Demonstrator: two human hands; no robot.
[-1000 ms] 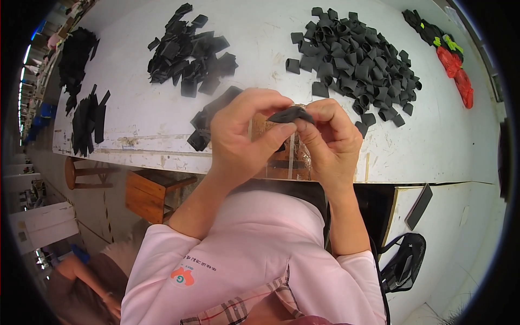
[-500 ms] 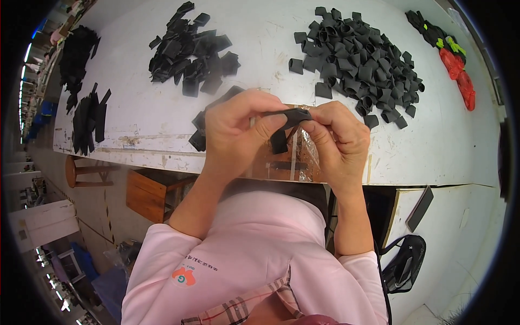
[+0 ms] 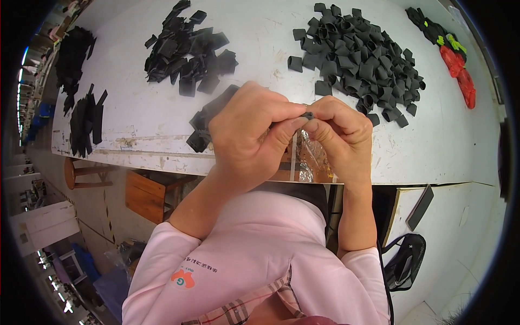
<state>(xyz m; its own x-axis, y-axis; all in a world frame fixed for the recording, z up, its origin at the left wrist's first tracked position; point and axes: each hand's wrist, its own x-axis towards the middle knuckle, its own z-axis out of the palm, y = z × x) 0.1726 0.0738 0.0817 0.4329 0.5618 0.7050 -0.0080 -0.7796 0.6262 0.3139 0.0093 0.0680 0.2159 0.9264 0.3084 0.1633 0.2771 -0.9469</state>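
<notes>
My left hand and my right hand meet above the table's near edge, thumbs and forefingers pinched close together. Between the fingertips is a small black fabric piece, mostly covered by the fingers. Beside my left hand lie several flat black fabric pieces, partly behind it. A heap of flat black fabric pieces lies farther off to the left. Beyond my right hand spreads a large heap of black fabric loops, many showing round open ends.
Black strips and a darker pile lie along the table's left end. At the far right are a red plastic bag and black-and-lime items. Clear tape covers a brown patch at the near edge. A wooden stool stands below left.
My left hand has moved right, closing up to my right hand. The black fabric piece, earlier showing a hanging end, is now almost hidden within the fingertips.
</notes>
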